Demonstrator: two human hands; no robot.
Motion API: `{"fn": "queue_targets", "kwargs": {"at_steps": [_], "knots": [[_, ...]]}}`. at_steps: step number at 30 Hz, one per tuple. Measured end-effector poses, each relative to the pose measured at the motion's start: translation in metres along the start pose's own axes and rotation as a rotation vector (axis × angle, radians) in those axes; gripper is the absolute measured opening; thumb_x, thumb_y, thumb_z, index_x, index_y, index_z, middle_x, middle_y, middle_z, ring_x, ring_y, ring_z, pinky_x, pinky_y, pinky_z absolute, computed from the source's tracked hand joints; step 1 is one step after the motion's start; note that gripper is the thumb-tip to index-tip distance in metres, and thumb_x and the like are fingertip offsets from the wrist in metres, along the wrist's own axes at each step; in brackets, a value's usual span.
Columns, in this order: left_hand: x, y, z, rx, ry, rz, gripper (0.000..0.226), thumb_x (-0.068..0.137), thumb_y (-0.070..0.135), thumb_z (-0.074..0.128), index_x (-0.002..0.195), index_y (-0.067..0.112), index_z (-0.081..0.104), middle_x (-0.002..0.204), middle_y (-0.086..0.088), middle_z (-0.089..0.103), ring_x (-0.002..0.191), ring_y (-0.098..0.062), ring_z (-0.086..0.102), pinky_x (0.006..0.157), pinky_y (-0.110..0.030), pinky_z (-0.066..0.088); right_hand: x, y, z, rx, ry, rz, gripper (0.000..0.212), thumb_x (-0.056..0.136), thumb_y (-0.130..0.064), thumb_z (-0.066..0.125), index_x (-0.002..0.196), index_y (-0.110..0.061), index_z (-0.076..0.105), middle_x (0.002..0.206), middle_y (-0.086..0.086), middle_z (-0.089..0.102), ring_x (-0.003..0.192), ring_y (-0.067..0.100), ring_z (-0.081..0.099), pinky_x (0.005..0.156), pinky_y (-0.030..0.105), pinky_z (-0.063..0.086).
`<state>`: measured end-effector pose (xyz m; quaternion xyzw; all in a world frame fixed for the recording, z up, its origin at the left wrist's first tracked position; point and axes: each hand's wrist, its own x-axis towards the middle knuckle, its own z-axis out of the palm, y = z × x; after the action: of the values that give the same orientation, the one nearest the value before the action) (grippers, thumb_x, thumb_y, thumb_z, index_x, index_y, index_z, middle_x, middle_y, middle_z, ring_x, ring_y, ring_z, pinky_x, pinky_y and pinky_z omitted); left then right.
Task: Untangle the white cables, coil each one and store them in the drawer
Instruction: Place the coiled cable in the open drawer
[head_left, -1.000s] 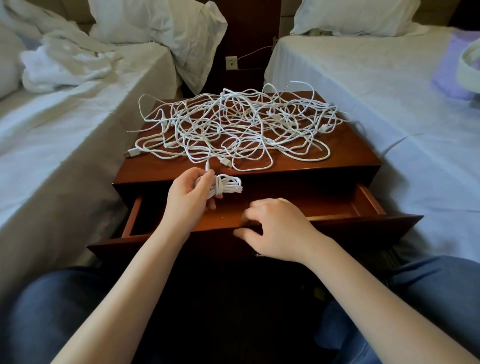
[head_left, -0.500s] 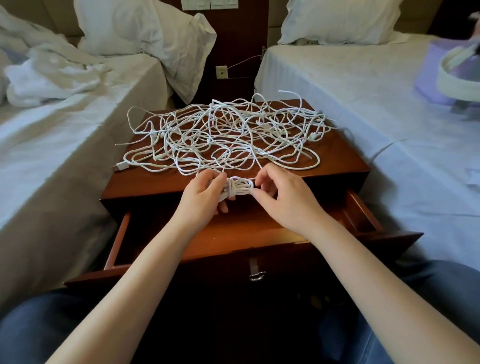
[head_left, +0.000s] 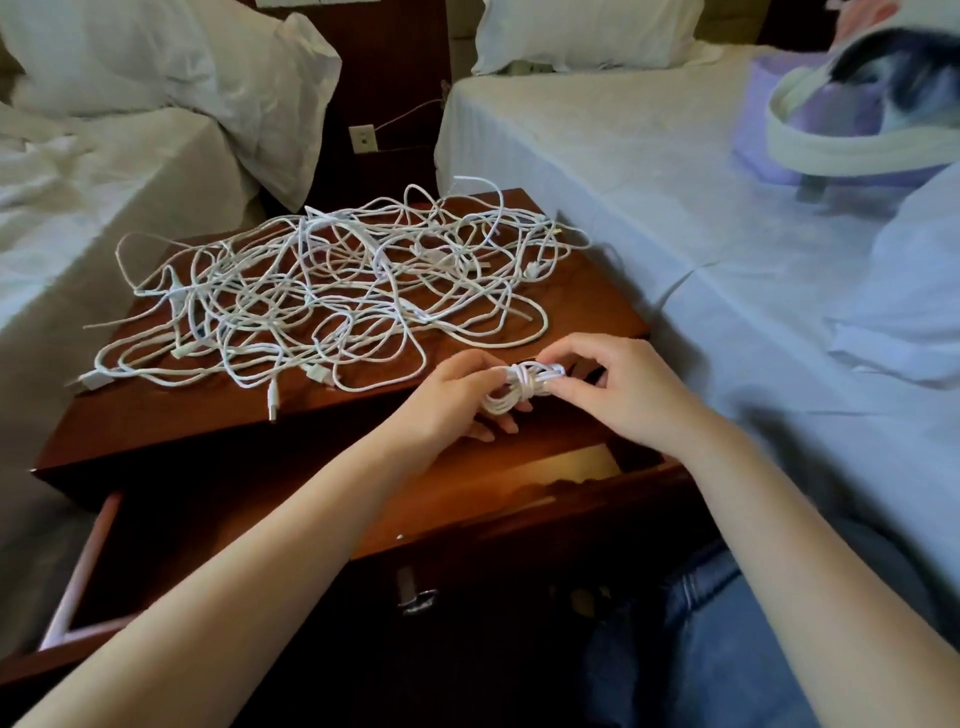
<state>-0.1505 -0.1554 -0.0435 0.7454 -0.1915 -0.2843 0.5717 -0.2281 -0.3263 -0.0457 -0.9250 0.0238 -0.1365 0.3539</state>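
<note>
Above the open drawer (head_left: 530, 499), our left hand (head_left: 452, 400) and right hand (head_left: 618, 389) pinch the coiled cable (head_left: 519, 387), keeping its wraps tight for storing.

Soft, even light fills the upper half: the left bed (head_left: 104, 171) reads warm white, the right bed (head_left: 675, 171) cool and bluish. The dark desk (head_left: 587, 291) carries a faint sheen, and a pale reflection lies on the drawer (head_left: 519, 488) floor. The bottom of the frame sinks into near-black shadow. The tangled white cables (head_left: 332, 291) are sharp; the purple object (head_left: 841, 124) at top right is smeared by blur. Bed edges bow outward towards the corners.
</note>
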Motion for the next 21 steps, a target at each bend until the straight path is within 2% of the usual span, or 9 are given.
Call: {"fn": "queue_targets", "kwargs": {"at_steps": [4,9,12,15,17,21], "knots": [[0.017,-0.006,0.022,0.378,0.038,0.103,0.020,0.098,0.018,0.049,0.103,0.009,0.067,0.086,-0.010,0.068,0.067,-0.019,0.062,0.055,-0.025,0.047,-0.009,0.020,-0.009,-0.006,0.013,0.079,0.011,0.087,-0.022,0.070,0.096,-0.029,0.070,0.081,-0.018,0.063,0.068,-0.011,0.054,0.060,0.007,0.038],[0.029,-0.022,0.037,0.426,-0.090,0.089,0.017,0.095,0.015,0.056,0.103,0.005,0.067,0.076,-0.001,0.064,0.061,-0.009,0.059,0.055,-0.019,0.052,-0.018,0.035,-0.018,-0.012,-0.095,0.197,0.009,0.082,-0.030,0.074,0.089,-0.033,0.069,0.084,-0.011,0.066,0.059,0.007,0.059,0.050,0.027,0.050],[0.032,-0.029,0.043,0.421,-0.139,0.074,0.014,0.093,0.011,0.059,0.102,0.005,0.066,0.073,0.004,0.063,0.063,-0.006,0.059,0.058,-0.017,0.052,-0.018,0.037,-0.018,-0.083,-0.145,0.183,0.010,0.081,-0.027,0.075,0.089,-0.031,0.070,0.087,-0.012,0.065,0.069,0.007,0.059,0.053,0.015,0.045],[0.033,-0.032,0.045,0.511,-0.196,0.096,0.012,0.090,0.014,0.064,0.099,0.011,0.070,0.078,0.006,0.066,0.069,-0.003,0.059,0.064,-0.013,0.046,-0.017,0.036,-0.016,-0.143,-0.220,0.161,0.010,0.084,-0.022,0.071,0.091,-0.030,0.071,0.095,-0.014,0.062,0.091,0.001,0.053,0.071,0.011,0.040],[0.032,-0.033,0.047,0.551,-0.245,0.073,0.014,0.090,0.017,0.065,0.102,0.012,0.070,0.079,0.008,0.065,0.070,0.000,0.058,0.065,-0.010,0.044,-0.016,0.035,-0.016,-0.126,-0.222,0.170,0.009,0.088,-0.022,0.065,0.091,-0.028,0.072,0.095,-0.015,0.061,0.093,0.000,0.054,0.070,0.008,0.039],[0.032,-0.031,0.052,0.605,-0.342,0.052,0.018,0.092,0.022,0.061,0.105,0.015,0.072,0.085,0.012,0.064,0.078,-0.002,0.059,0.073,-0.015,0.047,-0.016,0.037,-0.017,-0.088,-0.177,0.176,0.011,0.091,-0.024,0.062,0.095,-0.026,0.073,0.088,-0.019,0.061,0.088,-0.003,0.056,0.068,0.004,0.040]]}}
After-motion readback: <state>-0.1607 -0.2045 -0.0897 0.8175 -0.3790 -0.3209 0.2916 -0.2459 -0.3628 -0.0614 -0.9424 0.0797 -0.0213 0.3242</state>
